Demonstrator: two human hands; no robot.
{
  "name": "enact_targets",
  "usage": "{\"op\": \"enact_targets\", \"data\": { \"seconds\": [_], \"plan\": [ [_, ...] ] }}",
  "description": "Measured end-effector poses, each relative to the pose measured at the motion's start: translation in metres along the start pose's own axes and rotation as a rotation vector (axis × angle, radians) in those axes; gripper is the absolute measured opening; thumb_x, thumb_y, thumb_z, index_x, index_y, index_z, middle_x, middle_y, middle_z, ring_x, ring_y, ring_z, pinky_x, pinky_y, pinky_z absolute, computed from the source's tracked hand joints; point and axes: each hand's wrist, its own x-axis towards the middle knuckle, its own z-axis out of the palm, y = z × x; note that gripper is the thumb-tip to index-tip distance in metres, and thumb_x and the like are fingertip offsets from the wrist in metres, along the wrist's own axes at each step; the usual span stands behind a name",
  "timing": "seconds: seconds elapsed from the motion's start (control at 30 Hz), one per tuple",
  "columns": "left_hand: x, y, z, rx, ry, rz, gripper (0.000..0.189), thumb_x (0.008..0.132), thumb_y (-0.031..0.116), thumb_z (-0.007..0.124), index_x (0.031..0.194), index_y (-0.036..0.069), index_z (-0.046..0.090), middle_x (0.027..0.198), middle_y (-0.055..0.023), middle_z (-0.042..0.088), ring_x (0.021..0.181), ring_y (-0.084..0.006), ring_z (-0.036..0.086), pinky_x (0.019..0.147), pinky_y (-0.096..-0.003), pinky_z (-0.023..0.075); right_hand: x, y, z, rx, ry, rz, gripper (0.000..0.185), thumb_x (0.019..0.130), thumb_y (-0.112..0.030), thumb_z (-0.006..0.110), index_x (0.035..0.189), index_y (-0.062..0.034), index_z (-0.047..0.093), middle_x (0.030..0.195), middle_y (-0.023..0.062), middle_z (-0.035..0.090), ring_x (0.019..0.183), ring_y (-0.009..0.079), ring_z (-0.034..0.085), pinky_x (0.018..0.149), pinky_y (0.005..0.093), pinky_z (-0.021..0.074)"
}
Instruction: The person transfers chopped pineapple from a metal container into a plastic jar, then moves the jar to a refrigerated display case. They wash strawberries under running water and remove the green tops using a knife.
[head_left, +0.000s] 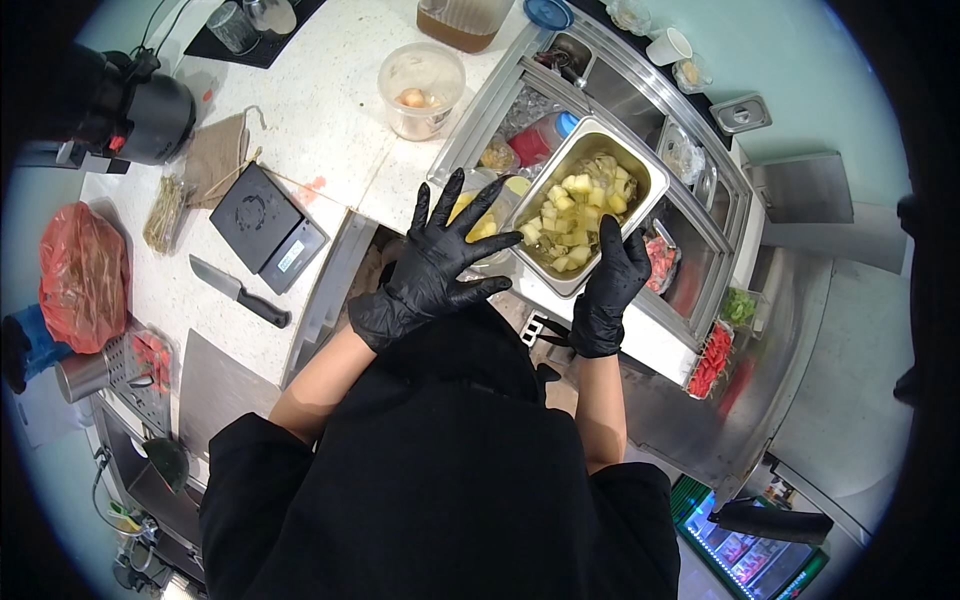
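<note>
A steel food pan (651, 161) with cut pale-yellow chunks (574, 196) in liquid is in front of me, above the edge of the refrigerated counter. My right hand (611, 289), in a black glove, grips its near right side, one finger over the rim. My left hand (454, 259), also gloved in black, has its fingers spread and holds nothing. Its index finger reaches close to the pan's left corner; whether they touch, I cannot tell. Behind those fingers, partly hidden, is a clear plastic container (491, 259) with yellow pieces.
Left on the white worktop lie a kitchen knife (238, 291), a digital scale (268, 225) and a bundle of skewers (166, 214). A plastic tub (421, 90) stands farther back. The counter's metal frame (660, 90) surrounds open wells. Red-filled tray (711, 360) sits at right.
</note>
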Motion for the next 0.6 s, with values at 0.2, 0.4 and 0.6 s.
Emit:
{"op": "enact_targets", "data": {
  "seconds": [0.2, 0.4, 0.6],
  "plan": [
    [-0.0034, 0.0013, 0.0008, -0.023, -0.049, 0.004, 0.061, 0.08, 0.054, 0.061, 0.136, 0.032, 0.049, 0.149, 0.0031, 0.036, 0.143, -0.0363, 0.017, 0.11, -0.0642, -0.0048, -0.0001, -0.0019, 0.0034, -0.024, -0.005, -0.056, 0.024, 0.089, -0.007, 0.064, 0.111, 0.0026, 0.065, 0.095, 0.0019, 0.067, 0.082, 0.0065, 0.056, 0.077, 0.0233, 0.0446],
    [-0.0059, 0.0034, -0.0016, -0.042, -0.055, 0.004, 0.064, 0.082, 0.053, 0.06, 0.139, 0.027, 0.045, 0.146, 0.0059, 0.041, 0.143, -0.0311, 0.019, 0.111, -0.0633, -0.007, 0.002, 0.0, 0.0067, -0.095, 0.015, -0.087, 0.017, 0.087, -0.005, 0.065, 0.101, 0.0046, 0.066, 0.079, -0.0018, 0.063, 0.07, 0.004, 0.048, 0.066, 0.0215, 0.0403],
    [-0.0056, 0.0033, -0.0051, -0.056, -0.037, 0.008, 0.063, 0.082, 0.051, 0.061, 0.138, 0.025, 0.046, 0.144, 0.0043, 0.044, 0.142, -0.0293, 0.021, 0.111, -0.0629, -0.0062, 0.003, -0.0009, 0.01, -0.108, -0.023, -0.134, 0.016, 0.087, -0.004, 0.065, 0.1, 0.0057, 0.066, 0.076, -0.0024, 0.061, 0.069, 0.0034, 0.045, 0.064, 0.0213, 0.0394]
  ]
}}
